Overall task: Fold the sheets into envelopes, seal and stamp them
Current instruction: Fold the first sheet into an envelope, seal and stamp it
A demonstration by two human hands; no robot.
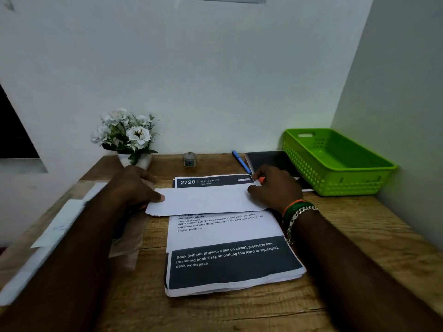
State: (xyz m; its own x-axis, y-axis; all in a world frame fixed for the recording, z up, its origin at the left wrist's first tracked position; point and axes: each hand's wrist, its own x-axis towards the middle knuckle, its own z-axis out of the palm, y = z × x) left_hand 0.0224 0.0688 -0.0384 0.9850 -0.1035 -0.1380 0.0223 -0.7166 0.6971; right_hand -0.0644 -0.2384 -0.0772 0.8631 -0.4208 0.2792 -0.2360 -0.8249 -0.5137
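Folded sheet [206,200]: a white sheet, folded to envelope shape, is lying crosswise on the stack of printed sheets [227,257] at the middle of the wooden desk [359,236].
Left hand [136,185]: it is holding the left end of the folded sheet, thumb pressing on top; whether its fingers are curling underneath cannot be told.
Right hand [275,185]: it is resting at the right end of the folded sheet and pinching a small orange object [262,179], probably a glue stick or marker; its tip is too small to read.
Risk, shifting: the folded sheet is sitting on loose paper, so a push from the right hand could be sliding it and skewing the seal.
Risk, sticking: if the orange object is glue, overrun past the edge could be bonding the envelope to the printed sheet beneath.
Risk, creasing: uneven thumb pressure could be buckling the flap.
Surroundings: a blue pen [241,161], black notebook [273,161], green basket [340,161] and flower pot [131,140] are standing along the back wall.
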